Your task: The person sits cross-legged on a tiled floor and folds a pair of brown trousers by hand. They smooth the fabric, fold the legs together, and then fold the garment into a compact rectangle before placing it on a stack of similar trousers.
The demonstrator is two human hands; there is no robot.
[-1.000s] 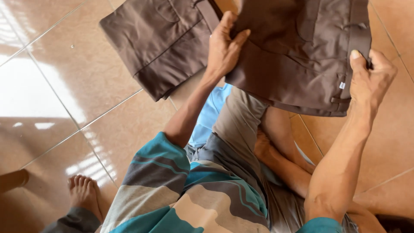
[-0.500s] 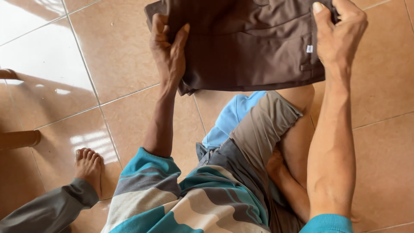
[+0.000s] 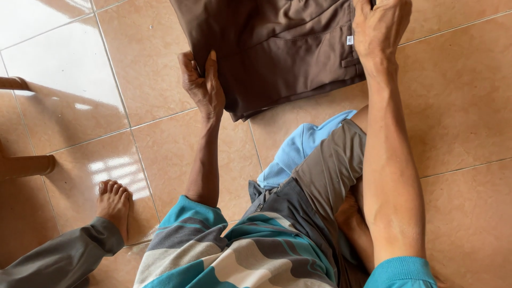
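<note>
Folded brown trousers (image 3: 277, 53) lie on the tiled floor in front of me, at the top of the view. My left hand (image 3: 201, 82) grips their left edge, fingers curled around the fabric. My right hand (image 3: 380, 29) presses down on the right end, near the waistband and a small white tag. A light blue garment (image 3: 298, 152) lies under my bent right leg, just below the trousers.
The floor is glossy orange-brown tile (image 3: 133, 69) with bright reflections at left. My bare left foot (image 3: 113, 202) rests at lower left. Wooden furniture legs (image 3: 24, 165) stand at the left edge. My knee and grey-brown shorts (image 3: 325, 170) fill the centre.
The trousers went from spread out with a leg to the left to a compact folded stack. My left hand slid from on top to the left edge; the view shifted.
</note>
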